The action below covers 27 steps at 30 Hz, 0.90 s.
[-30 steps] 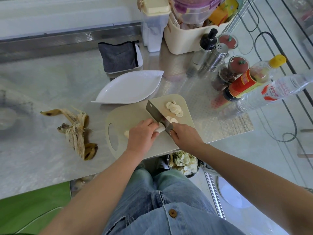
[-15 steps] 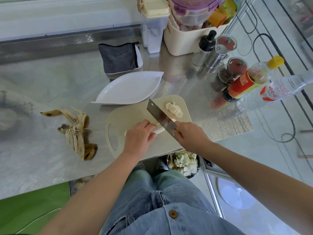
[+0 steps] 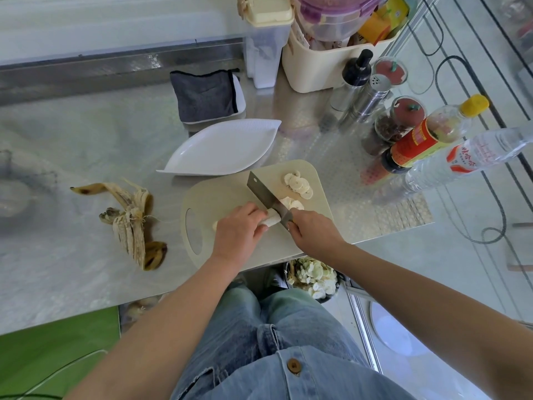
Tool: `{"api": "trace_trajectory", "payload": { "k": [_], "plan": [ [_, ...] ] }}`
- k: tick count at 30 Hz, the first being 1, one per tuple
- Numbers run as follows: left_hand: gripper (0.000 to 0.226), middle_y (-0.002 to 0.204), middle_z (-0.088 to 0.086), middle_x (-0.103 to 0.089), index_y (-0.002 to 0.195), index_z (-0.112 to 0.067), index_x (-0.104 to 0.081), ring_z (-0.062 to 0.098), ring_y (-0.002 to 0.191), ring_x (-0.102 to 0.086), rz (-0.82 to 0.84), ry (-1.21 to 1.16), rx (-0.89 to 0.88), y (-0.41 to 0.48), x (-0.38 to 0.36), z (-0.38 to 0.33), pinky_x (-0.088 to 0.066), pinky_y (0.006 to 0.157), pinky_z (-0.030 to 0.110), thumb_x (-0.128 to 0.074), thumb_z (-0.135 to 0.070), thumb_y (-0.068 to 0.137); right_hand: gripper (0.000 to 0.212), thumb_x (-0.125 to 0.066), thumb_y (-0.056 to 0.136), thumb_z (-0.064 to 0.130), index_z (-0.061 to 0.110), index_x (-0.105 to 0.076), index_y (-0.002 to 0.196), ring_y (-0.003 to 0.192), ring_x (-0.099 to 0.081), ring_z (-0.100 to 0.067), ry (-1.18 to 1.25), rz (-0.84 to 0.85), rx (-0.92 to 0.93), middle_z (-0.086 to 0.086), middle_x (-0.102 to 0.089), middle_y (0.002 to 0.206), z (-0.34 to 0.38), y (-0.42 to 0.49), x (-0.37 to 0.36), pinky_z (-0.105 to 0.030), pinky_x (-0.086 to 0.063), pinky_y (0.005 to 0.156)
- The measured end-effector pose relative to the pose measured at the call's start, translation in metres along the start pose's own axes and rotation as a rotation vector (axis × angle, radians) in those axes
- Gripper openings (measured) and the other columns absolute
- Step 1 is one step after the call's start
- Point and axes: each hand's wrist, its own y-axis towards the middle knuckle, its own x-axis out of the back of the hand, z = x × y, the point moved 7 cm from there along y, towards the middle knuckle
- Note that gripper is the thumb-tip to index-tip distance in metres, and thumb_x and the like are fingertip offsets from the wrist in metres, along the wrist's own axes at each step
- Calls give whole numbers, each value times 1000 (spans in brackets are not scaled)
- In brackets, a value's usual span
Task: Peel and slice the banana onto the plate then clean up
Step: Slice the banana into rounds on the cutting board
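Mostly under the left grip [image 3: 237, 230], the banana [image 3: 273, 220] (knife [image 3: 263, 192] alongside)

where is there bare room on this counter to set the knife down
Bare steel lies left of the plate, between banana peel and grey cloth. A smaller patch sits right of the cutting board, before the bottles. The back right corner is crowded: shakers, jars, basket.

Both forearms angle in from below, left hand [image 3: 236, 230] curled over the banana [image 3: 272, 220], right hand [image 3: 313, 230] gripping the knife [image 3: 264, 193], knuckles close together.
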Motion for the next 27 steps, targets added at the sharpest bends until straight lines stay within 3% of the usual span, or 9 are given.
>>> {"api": "trace_trajectory", "payload": {
  "k": [3, 7, 14, 21, 27],
  "plan": [
    [25, 86, -4, -62, 93, -18, -72, 18, 71, -59, -1, -11, 4, 0, -1, 1, -35, 51, 24, -81, -19, 70, 19, -39, 98, 26, 11, -50, 96, 80, -58, -30, 2, -9, -5, -10, -61, 90, -2, 0, -2, -34, -38, 61],
    [25, 86, -3, -62, 94, -18, -72, 19, 70, -58, 7, -15, 6, -1, -2, 1, -44, 49, 28, -81, -20, 71, 15, -40, 98, 23, 16, -40, 85, 70, -48, -24, 41, -35, 10, -7, -56, 81, 1, -4, 14, -32, -33, 59],
    [23, 87, -4, -63, 94, -19, -72, 17, 70, -58, 13, 21, -7, 0, -1, 0, -37, 49, 23, -81, -22, 72, 15, -39, 98, 23, 17, -37, 85, 67, -43, -21, -10, -27, 48, 0, -46, 74, 7, -15, 30, -31, -29, 57],
    [23, 88, -4, -63, 95, -18, -72, 17, 70, -58, 25, 15, -8, 0, -1, 0, -38, 50, 23, -80, -22, 74, 13, -38, 98, 24, 16, -39, 87, 68, -46, -22, 1, -7, 18, -3, -48, 78, 4, -11, 19, -31, -33, 59],
    [23, 86, -4, -62, 93, -18, -71, 17, 69, -57, 24, 16, -8, 1, -1, 0, -35, 48, 23, -81, -22, 72, 20, -39, 98, 26, 10, -50, 96, 78, -56, -29, 23, -7, -9, -12, -62, 90, 0, -1, -1, -32, -36, 61]
  ]
}}
